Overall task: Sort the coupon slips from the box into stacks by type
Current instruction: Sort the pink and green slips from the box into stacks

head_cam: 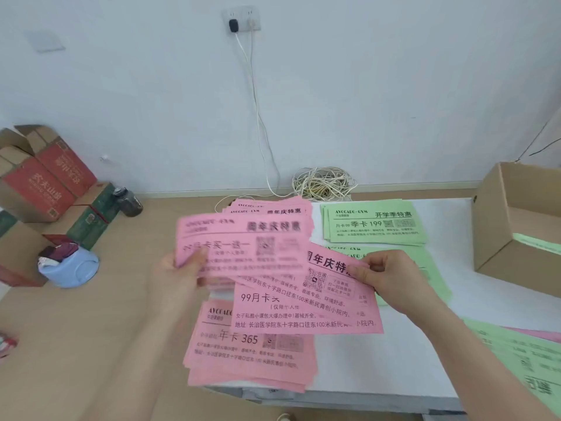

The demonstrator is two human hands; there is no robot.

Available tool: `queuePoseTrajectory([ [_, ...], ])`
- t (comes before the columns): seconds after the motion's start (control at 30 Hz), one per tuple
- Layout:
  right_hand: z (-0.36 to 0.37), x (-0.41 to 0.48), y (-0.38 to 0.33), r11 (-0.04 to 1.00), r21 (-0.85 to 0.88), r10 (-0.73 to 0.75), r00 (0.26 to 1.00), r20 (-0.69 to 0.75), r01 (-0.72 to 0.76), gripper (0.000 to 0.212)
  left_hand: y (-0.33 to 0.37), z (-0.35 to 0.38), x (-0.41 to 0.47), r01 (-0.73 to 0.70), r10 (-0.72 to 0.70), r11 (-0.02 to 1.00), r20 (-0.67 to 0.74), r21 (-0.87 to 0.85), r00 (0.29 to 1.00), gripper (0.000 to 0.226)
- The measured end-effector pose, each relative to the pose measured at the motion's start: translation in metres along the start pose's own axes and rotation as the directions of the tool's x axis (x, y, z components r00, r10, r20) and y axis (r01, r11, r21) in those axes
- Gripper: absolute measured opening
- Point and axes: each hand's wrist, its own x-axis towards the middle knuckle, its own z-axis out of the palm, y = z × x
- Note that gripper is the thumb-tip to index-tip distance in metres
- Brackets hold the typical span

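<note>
My left hand [182, 268] grips a blurred bundle of pink coupon slips [243, 241] by its left edge, above the surface. My right hand [385, 275] pinches the top right corner of another few pink slips [306, 308], fanned out just below that bundle. Under them lies a pink stack [249, 357] printed "365" at the near edge. A further pink stack [273, 206] sits behind. Green slips form one stack [373, 221] at the back and a second [431, 268] partly hidden by my right hand. The open cardboard box [498, 226] stands at the right with green slips inside.
More green and pink slips [522, 354] lie at the near right. A coil of white cable [323, 182] sits against the wall. On the floor at the left are red cartons [45, 174], a dark bottle [129, 200] and a blue tub [73, 267].
</note>
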Motion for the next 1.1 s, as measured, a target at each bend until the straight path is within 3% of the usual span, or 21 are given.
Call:
queuePoseTrajectory([
  [0.07,0.012,0.011,-0.006,1.000,-0.022,0.009,0.999,-0.031,-0.009,0.021,0.007,-0.024,0.027,-0.020,0.010,0.990,-0.072,-0.137,0.997,0.012],
  [0.13,0.024,0.019,-0.013,0.999,-0.031,0.015,0.999,-0.049,-0.017,0.022,0.008,-0.041,0.049,0.031,-0.039,0.970,-0.026,-0.243,0.999,0.015],
  [0.27,0.045,0.032,-0.028,1.000,-0.026,0.011,0.999,-0.052,-0.013,0.024,-0.006,-0.041,0.063,0.133,-0.118,0.990,0.242,-0.044,0.963,0.014],
  [0.37,0.060,0.042,-0.036,1.000,-0.005,0.021,0.999,-0.026,-0.021,0.019,-0.015,-0.028,0.070,0.198,-0.197,0.980,0.348,0.034,0.917,0.017],
  [0.57,0.068,0.059,-0.044,0.997,0.051,0.044,0.986,0.158,-0.052,0.011,-0.017,-0.018,0.095,0.040,-0.050,0.994,0.095,0.106,0.994,0.004],
  [0.7,0.067,0.095,-0.042,0.997,-0.061,0.038,0.993,-0.108,-0.045,0.015,-0.006,-0.039,0.136,-0.087,0.084,0.995,-0.070,-0.042,0.994,0.013],
  [0.83,0.075,0.143,-0.045,0.988,-0.150,-0.006,0.974,-0.228,-0.029,0.016,0.011,-0.050,0.168,-0.152,0.135,0.960,-0.089,-0.236,0.987,0.030],
  [0.97,0.082,0.183,-0.050,0.960,-0.278,-0.049,0.968,-0.246,-0.022,0.016,0.025,-0.040,0.191,-0.032,0.057,0.930,0.058,-0.366,0.997,0.032],
  [1.1,0.091,0.203,-0.051,0.919,-0.394,-0.071,0.969,-0.235,-0.029,0.015,0.052,-0.009,0.201,0.091,0.039,0.898,0.283,-0.431,0.958,0.021],
])
